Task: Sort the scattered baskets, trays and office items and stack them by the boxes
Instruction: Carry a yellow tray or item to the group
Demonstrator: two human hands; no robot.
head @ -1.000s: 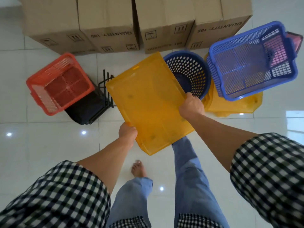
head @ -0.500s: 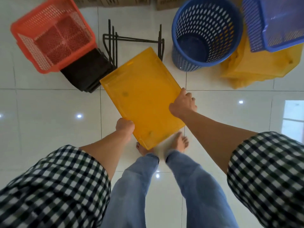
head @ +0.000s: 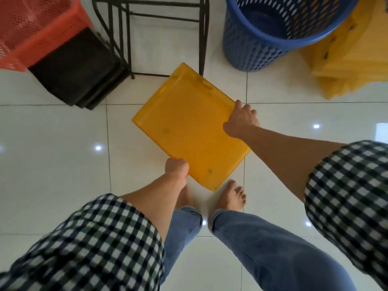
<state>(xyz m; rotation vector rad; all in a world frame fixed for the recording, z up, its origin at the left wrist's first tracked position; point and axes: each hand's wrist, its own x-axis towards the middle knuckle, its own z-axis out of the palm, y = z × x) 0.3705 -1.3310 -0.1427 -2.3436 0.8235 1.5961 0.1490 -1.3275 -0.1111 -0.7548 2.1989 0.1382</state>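
Nearer than the blue basket (head: 273,34) and left of it, the yellow tray (head: 189,127) hangs over open floor (head: 52,164), its long axis slanting away leftward, with the left hand (head: 177,169) and right hand (head: 241,119) fingers curled round opposite long edges.

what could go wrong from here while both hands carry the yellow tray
1. The left hand and right hand grip the yellow tray only at its edges. If one slips, the tray may drop onto the bare feet below.
2. The tray's far corner looks close to the black wire rack and might knock it.
3. The tray hides part of the glossy tiled floor in front of the feet, so a misstep seems possible.
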